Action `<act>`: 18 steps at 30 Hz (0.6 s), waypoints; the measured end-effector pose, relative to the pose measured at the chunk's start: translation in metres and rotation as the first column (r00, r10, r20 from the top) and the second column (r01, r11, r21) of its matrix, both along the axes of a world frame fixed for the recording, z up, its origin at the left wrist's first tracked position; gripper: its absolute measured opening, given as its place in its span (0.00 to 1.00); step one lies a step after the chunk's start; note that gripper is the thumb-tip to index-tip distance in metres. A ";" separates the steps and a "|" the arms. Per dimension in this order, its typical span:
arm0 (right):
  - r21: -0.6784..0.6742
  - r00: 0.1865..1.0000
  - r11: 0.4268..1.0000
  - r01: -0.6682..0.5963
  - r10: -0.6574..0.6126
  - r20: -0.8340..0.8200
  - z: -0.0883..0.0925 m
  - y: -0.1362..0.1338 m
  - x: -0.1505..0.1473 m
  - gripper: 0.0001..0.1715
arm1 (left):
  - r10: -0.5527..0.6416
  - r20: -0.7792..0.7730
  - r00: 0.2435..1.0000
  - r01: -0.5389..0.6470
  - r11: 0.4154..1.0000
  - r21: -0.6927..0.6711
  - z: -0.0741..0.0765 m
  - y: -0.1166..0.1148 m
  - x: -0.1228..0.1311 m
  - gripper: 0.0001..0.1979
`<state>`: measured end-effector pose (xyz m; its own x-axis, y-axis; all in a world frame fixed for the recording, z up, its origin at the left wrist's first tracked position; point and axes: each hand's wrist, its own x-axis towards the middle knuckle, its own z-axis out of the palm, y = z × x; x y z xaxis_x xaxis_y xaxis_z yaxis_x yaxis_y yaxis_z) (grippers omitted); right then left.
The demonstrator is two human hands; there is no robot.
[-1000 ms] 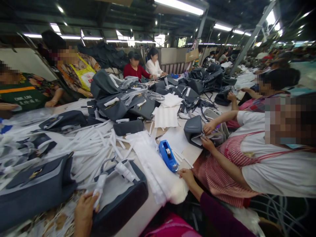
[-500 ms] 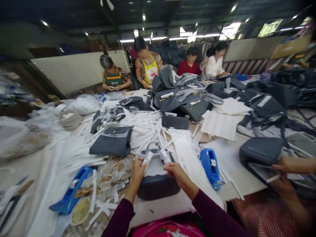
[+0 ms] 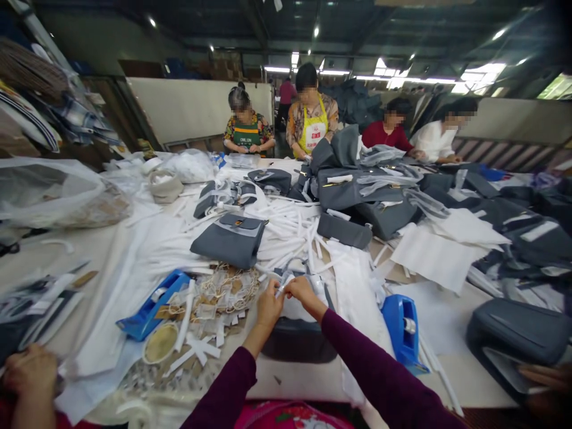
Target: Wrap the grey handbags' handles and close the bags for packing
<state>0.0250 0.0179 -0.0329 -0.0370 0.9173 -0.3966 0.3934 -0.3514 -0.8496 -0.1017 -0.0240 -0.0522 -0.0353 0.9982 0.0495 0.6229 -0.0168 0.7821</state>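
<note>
A dark grey handbag (image 3: 299, 342) stands at the table's near edge in front of me, with white padding showing in its mouth. Its handle is wrapped in pale, filmy material. My left hand (image 3: 270, 302) is closed in a pinch on the left side of this wrapped handle. Right beside it, my right hand (image 3: 306, 295) pinches the same wrapped part, and the fingers of both hands nearly touch. What exactly lies between the fingertips is partly hidden. Behind the hands, another grey bag with a flap (image 3: 232, 238) lies on the table.
Blue tape dispensers stand left (image 3: 154, 304) and right (image 3: 402, 330). Near the left one are a round tub (image 3: 159, 342) and a heap of tags with strings (image 3: 223, 292). White tubes (image 3: 286, 229) and piled grey bags (image 3: 357, 190) lie beyond. Co-workers' hands reach in at both sides.
My right hand has moved left across the bag, from the handle's right side to my left hand. The view has turned left, and a co-worker's hand now shows at lower left.
</note>
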 end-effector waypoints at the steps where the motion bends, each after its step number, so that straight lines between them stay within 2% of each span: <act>1: -0.002 1.000 1.000 -0.005 0.005 0.015 -0.001 0.000 0.001 0.08 | -0.006 0.002 1.000 0.006 1.000 0.001 -0.001 0.000 0.000 0.07; 6: -0.044 0.999 0.999 -0.033 0.034 0.039 -0.008 0.001 0.005 0.10 | -0.032 0.029 0.999 0.033 0.999 -0.005 0.000 0.002 -0.002 0.03; 11: -0.142 0.997 0.987 -0.070 0.071 0.002 -0.014 0.001 0.012 0.09 | -0.024 0.074 0.997 0.025 1.000 -0.016 -0.003 0.003 -0.003 0.03; 14: -0.169 0.999 0.984 -0.049 0.047 -0.013 -0.021 0.000 0.016 0.12 | -0.001 0.124 0.992 0.005 0.999 -0.032 -0.005 0.005 -0.004 0.04; 18: -0.129 0.999 0.991 0.038 -0.042 -0.025 -0.033 -0.005 0.017 0.13 | 0.017 0.239 0.971 0.006 0.995 -0.098 -0.006 0.007 -0.006 0.07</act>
<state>0.0416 0.0133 -0.0656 -0.0138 0.8596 -0.5108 0.3540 -0.4735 -0.8065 -0.1072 -0.0171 -0.0579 -0.0398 0.9975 -0.0583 0.4171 0.0696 0.9062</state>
